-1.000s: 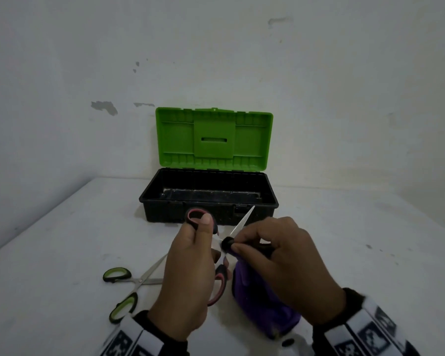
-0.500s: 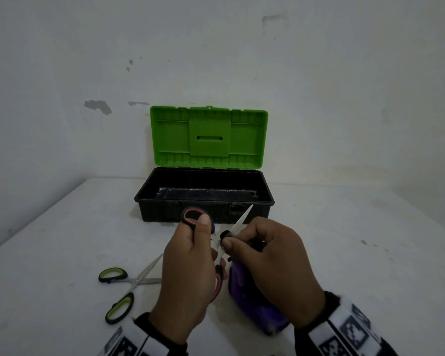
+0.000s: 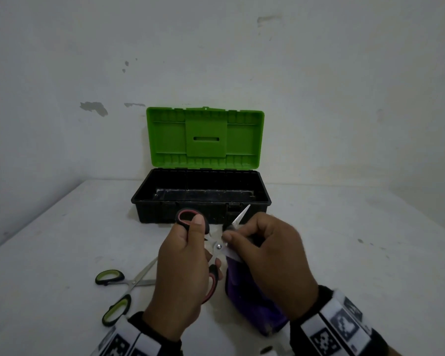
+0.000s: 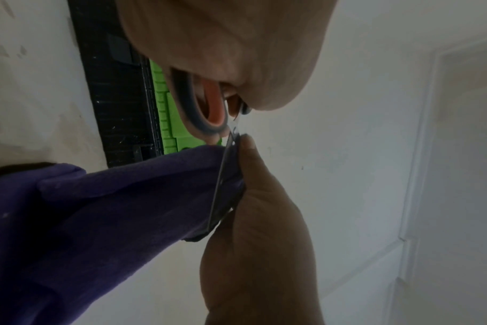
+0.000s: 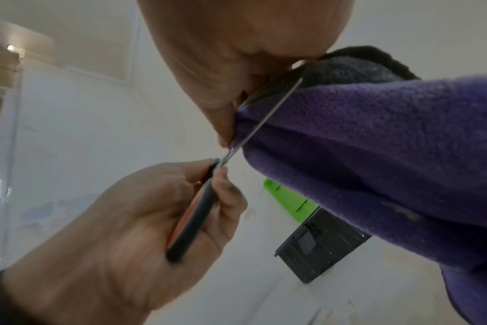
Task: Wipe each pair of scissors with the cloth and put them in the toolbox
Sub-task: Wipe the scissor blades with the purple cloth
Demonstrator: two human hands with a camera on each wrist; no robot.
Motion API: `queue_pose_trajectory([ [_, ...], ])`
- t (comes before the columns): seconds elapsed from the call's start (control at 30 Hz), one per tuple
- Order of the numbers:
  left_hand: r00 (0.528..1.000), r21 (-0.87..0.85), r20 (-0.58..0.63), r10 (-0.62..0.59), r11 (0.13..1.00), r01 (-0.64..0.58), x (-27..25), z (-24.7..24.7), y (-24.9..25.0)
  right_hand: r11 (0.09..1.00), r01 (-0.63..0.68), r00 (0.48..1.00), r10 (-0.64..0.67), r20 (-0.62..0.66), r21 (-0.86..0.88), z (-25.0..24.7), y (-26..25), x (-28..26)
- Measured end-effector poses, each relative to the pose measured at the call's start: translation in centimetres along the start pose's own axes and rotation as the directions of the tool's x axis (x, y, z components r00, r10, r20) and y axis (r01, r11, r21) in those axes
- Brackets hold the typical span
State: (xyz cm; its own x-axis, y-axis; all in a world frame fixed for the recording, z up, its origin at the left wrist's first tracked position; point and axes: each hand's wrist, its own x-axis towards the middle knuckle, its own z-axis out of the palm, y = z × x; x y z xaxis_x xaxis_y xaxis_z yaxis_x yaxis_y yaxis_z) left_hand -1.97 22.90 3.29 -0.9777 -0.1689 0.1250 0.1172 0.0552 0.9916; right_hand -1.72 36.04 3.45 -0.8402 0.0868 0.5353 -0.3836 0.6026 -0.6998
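Note:
My left hand (image 3: 188,263) grips the black-and-red handles of a pair of scissors (image 3: 217,246), blades spread apart, one tip (image 3: 243,213) pointing up toward the toolbox. My right hand (image 3: 265,255) pinches a purple cloth (image 3: 252,301) around one blade close to the pivot. In the right wrist view the thin blade (image 5: 264,119) lies against the cloth (image 5: 375,154), and the left hand (image 5: 142,209) holds the handle (image 5: 193,222). The left wrist view shows the cloth (image 4: 97,209) folded over the blade (image 4: 223,176). The black toolbox (image 3: 203,210) stands open behind, green lid (image 3: 204,137) up.
A second pair of scissors with green-and-black handles (image 3: 118,291) lies open on the white table (image 3: 62,240) left of my left hand. White walls close in behind and to the left. The toolbox interior looks dark with little visible inside.
My right hand with the cloth has slid down the blade toward the pivot, so more bare blade tip shows. The left hand keeps its hold on the handles.

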Motion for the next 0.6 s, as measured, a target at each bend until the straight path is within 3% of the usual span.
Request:
queue_pose_trajectory([
  [0.07,1.0,0.001,-0.004,0.013,1.0,-0.013,0.1,0.0,-0.1,1.0,0.008,1.0,-0.008,0.026,0.02,0.2,-0.1,-0.3],
  [0.23,1.0,0.013,0.004,0.008,1.0,-0.008,0.3,0.2,-0.2,0.998,-0.062,0.994,0.065,-0.088,0.033,0.3,0.8,0.3],
  [0.37,0.999,0.019,-0.005,0.038,0.999,-0.038,0.4,0.0,-0.1,0.997,-0.046,0.998,0.049,-0.046,0.063,0.4,0.3,0.0],
  [0.5,1.0,0.008,0.008,0.01,1.0,-0.01,0.2,0.0,-0.2,0.993,-0.107,0.976,0.114,-0.187,0.047,-0.1,1.5,1.2],
  [0.6,1.0,0.003,0.015,0.005,1.0,-0.005,0.4,-0.2,-0.7,0.996,-0.081,0.991,0.085,-0.105,0.039,0.4,1.1,0.4],
])
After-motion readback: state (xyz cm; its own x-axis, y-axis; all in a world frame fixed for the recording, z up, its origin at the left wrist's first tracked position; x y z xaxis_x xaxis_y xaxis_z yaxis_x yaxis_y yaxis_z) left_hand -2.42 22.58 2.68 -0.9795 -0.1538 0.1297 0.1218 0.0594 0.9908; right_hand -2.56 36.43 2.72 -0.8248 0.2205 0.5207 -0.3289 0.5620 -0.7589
